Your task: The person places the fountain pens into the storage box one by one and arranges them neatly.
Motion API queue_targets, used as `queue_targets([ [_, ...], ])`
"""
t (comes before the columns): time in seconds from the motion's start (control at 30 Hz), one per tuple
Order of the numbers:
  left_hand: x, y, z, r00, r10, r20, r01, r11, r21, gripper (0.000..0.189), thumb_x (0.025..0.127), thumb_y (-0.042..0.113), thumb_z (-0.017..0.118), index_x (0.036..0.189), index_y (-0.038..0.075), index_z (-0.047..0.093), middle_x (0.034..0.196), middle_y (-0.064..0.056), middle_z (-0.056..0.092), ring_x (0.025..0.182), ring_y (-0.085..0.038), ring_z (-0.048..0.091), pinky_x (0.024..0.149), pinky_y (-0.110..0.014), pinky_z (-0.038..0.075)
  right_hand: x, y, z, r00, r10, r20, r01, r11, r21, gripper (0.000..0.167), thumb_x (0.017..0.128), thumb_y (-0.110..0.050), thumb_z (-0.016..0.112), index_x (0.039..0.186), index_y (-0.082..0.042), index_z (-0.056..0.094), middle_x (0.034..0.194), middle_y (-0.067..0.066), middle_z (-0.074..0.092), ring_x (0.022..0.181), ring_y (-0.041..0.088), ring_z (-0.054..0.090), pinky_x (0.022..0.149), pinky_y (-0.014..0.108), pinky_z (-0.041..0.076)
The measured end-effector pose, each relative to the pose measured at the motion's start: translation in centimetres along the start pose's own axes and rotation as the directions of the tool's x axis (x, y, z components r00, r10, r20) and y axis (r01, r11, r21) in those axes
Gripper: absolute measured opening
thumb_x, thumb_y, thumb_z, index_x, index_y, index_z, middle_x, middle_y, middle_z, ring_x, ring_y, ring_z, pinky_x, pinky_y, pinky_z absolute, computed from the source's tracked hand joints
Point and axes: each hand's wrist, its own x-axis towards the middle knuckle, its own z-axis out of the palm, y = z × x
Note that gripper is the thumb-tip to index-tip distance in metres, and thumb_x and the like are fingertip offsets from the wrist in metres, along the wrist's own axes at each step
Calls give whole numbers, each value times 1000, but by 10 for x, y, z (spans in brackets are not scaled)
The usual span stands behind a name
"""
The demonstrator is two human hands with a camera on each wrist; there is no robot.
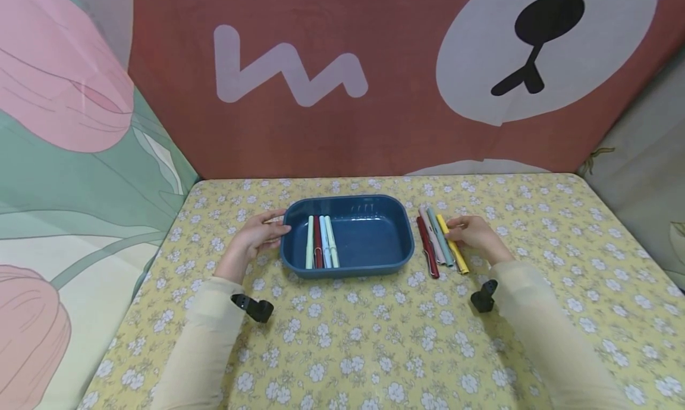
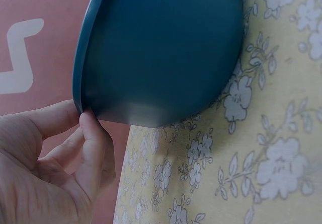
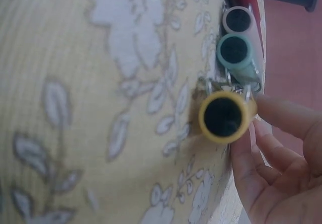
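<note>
The blue tray (image 1: 369,237) rests on the flowered cloth (image 1: 348,338); clock positions are read from its centre in the head view. At 9 o'clock the left hand (image 1: 257,236) pinches the rim between thumb and finger. At 3 o'clock, outside the tray, the right hand (image 1: 476,235) pinches the yellow pen (image 1: 452,243), outermost of a group with a teal pen (image 1: 440,237), a pink pen (image 1: 432,235) and a dark red pen (image 1: 427,247). Four inner pens (image 1: 318,240) lie side by side within the tray towards 9 o'clock, ends pointing to 12 and 6.

The right pinch sits nearer the yellow pen's 12 o'clock end; a hold closer to mid-length would probably balance better. Parting this pen towards 3 o'clock before raising it should keep its clip from catching the teal one. The left pinch need only steady the rim, without tipping it.

In the right wrist view the right fingertips are partly hidden behind the yellow pen, and the dark red pen is cut off above. The left wrist view shows only the tray's outer wall.
</note>
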Motion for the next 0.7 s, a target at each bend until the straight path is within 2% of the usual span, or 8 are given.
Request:
queue_targets([
  [0.13,0,0,0,1000,2,-1,-2,1000,1,58,96,12,57,150,20,35,143,-14,37,64,1,53,59,-14,52,0,1,-1,1000,-10,9,10,1000,-1,51,96,-15,55,138,8,41,132,26,50,90,10,61,80,25,55],
  [0.3,0,0,0,1000,2,-8,-2,1000,5,58,96,12,58,149,20,35,136,-10,41,62,1,52,58,-14,52,0,4,-3,1000,-19,21,18,998,58,52,96,-15,54,139,9,39,122,19,55,80,4,58,73,21,54],
  [0.43,0,0,0,1000,3,-8,-3,1000,8,58,96,12,58,149,19,36,130,-8,44,61,1,52,58,-15,52,-2,5,-4,999,-32,34,29,996,86,55,96,-16,52,143,9,35,121,16,55,78,2,57,73,19,53],
  [0.53,1,0,0,1000,2,-7,-2,1000,6,58,96,12,58,149,19,36,132,-9,43,61,1,52,58,-15,52,-3,5,-7,998,-42,48,36,992,120,57,97,-17,52,144,10,32,121,15,55,79,-1,57,74,18,54],
  [0.7,0,0,0,1000,1,0,-1,1000,0,58,96,12,57,150,20,34,146,-15,34,64,1,53,57,-14,51,-1,6,-11,997,-52,65,41,985,166,58,98,-17,51,145,9,30,122,11,55,81,-5,59,78,17,54],
])
